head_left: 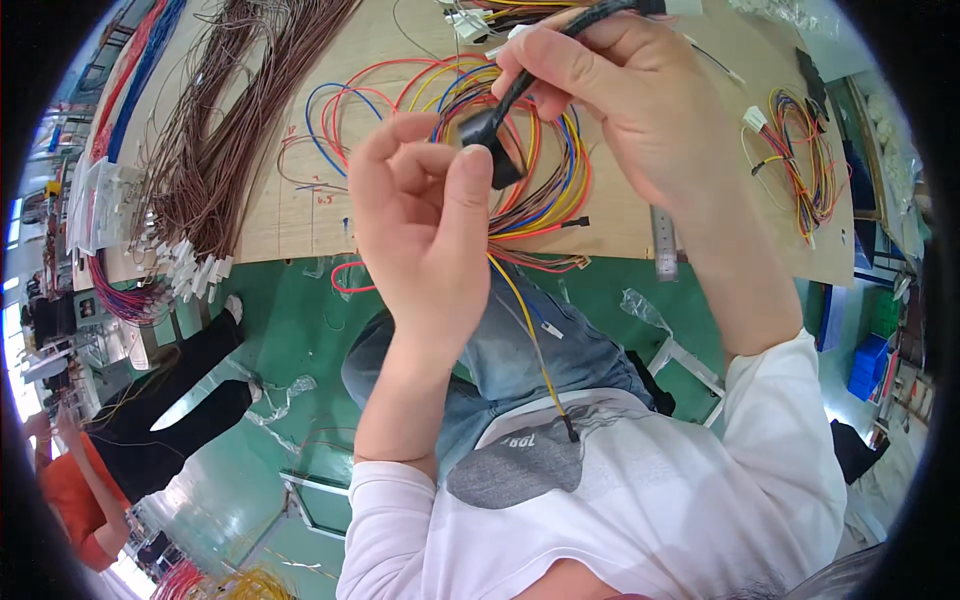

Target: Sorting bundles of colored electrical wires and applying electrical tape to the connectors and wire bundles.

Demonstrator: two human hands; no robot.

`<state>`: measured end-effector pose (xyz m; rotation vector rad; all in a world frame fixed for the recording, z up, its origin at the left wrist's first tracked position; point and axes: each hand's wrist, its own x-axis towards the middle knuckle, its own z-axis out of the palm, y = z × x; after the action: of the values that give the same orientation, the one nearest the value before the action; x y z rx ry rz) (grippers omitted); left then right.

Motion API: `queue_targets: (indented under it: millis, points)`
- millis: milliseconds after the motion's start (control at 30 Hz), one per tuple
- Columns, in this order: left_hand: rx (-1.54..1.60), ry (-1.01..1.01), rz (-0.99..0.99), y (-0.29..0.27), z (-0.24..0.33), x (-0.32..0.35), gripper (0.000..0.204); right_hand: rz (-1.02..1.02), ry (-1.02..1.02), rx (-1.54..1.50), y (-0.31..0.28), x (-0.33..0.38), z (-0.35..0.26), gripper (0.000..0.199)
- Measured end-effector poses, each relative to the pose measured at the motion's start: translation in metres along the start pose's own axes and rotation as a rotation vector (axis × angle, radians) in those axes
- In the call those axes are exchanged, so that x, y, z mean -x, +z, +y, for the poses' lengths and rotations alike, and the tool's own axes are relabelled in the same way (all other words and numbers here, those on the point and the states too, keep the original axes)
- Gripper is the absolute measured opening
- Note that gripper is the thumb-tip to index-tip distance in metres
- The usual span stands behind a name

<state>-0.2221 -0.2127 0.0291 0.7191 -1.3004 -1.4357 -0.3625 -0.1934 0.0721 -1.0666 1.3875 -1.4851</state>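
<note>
Above the table edge, my left hand (425, 235) pinches a dark, glossy black piece (507, 168) between thumb and fingers; it looks like tape, though part of it is hidden. A black-wrapped cable (520, 88) runs from that piece up to the right. My right hand (640, 100) grips this cable with thumb and fingers closed round it. Behind and below both hands lies a loose coil of red, yellow, blue and brown wires (570, 165) on the wooden table. One yellow wire (520, 305) with a dark tip hangs down over my lap.
Brown wires (205, 130) with white connectors lie in a thick bundle at left, beside red and blue wires (140, 60). A smaller wire coil (805, 165) and a steel ruler (664, 245) are at right. Another person (85, 480) is at lower left. Blue bins (868, 365) stand at right.
</note>
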Motion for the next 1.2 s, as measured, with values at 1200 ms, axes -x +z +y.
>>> queue_targets:
  millis: [1200]
  points:
    - [0.521,-0.156,-0.078,-0.028,-0.004,0.013,0.051,-0.008,-0.084,0.256,0.018,0.015,0.011,0.024]
